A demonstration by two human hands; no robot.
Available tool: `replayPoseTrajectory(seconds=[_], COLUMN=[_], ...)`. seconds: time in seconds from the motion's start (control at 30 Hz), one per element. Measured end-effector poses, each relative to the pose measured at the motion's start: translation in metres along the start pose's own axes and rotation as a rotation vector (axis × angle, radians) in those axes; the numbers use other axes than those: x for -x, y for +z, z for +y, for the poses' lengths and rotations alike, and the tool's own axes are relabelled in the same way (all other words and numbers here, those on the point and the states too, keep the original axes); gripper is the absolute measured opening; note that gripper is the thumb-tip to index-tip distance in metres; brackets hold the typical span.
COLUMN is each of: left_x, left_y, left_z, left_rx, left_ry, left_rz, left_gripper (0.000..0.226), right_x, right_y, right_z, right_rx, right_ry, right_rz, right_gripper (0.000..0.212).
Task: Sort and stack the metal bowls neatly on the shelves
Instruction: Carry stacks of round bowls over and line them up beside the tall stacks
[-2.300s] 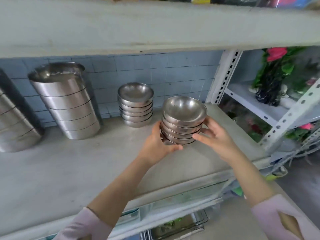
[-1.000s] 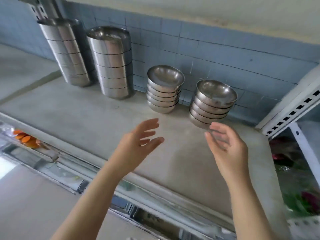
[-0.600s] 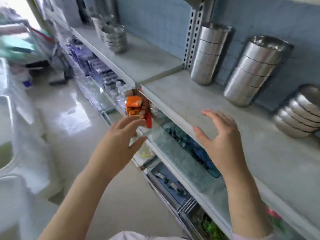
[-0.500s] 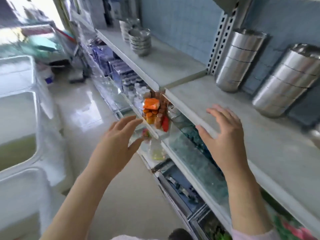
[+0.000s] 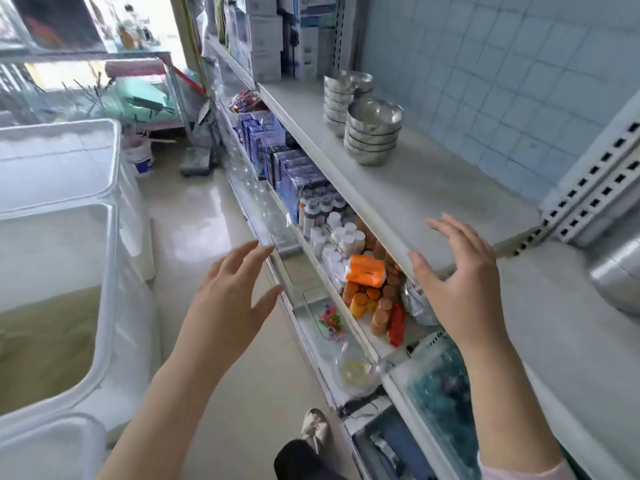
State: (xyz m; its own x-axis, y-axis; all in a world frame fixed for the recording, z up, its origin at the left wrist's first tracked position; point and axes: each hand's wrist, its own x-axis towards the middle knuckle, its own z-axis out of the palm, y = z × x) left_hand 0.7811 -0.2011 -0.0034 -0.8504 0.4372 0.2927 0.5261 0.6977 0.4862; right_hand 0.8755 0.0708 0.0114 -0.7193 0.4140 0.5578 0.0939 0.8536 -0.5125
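Long white shelf (image 5: 433,188) runs away from you along the blue tiled wall (image 5: 502,81), bare for most of its length. On your left, big translucent tubs (image 5: 62,271) sit on the floor side, well apart from the shelving. Under the shelf, the lower tier holds blue boxes (image 5: 291,171), white bottles (image 5: 332,230) and an orange pack (image 5: 366,270) over small brown jars. Bowls: nearer stack of metal bowls (image 5: 373,133) stands upright far down the shelf, a second, taller stack (image 5: 337,98) just behind it, close or touching, can't tell. Part of a large steel container (image 5: 620,271) shows at the right edge. Your left hand (image 5: 228,303) is out over the aisle, fingers spread, empty. Your right hand (image 5: 457,282) hangs at the shelf's front edge, fingers spread, holding nothing, well short of the bowls.
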Motion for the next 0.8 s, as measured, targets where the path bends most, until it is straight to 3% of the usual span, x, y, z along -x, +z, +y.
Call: replayPoseTrajectory(seconds=[0.33, 0.6, 0.8], left_x=[-0.183, -0.324, -0.487], left_y=[0.020, 0.061, 0.117], left_z=[-0.042, -0.058, -0.081], left_rx=[0.131, 0.274, 0.430], left_ry=[-0.079, 0.029, 0.173], left_rz=[0.046, -0.088, -0.325], left_gripper=[0.060, 0.071, 0.107], right_x=[-0.193, -0.289, -0.348], right_y=[0.096, 0.151, 0.185], right_z=[0.017, 0.007, 0.006], right_rx=[-0.094, -0.022, 0.151], right_ry=[0.003, -0.041, 0.070], right_rz=[-0.008, 0.066, 0.098], right_gripper=[0.047, 0.045, 0.050])
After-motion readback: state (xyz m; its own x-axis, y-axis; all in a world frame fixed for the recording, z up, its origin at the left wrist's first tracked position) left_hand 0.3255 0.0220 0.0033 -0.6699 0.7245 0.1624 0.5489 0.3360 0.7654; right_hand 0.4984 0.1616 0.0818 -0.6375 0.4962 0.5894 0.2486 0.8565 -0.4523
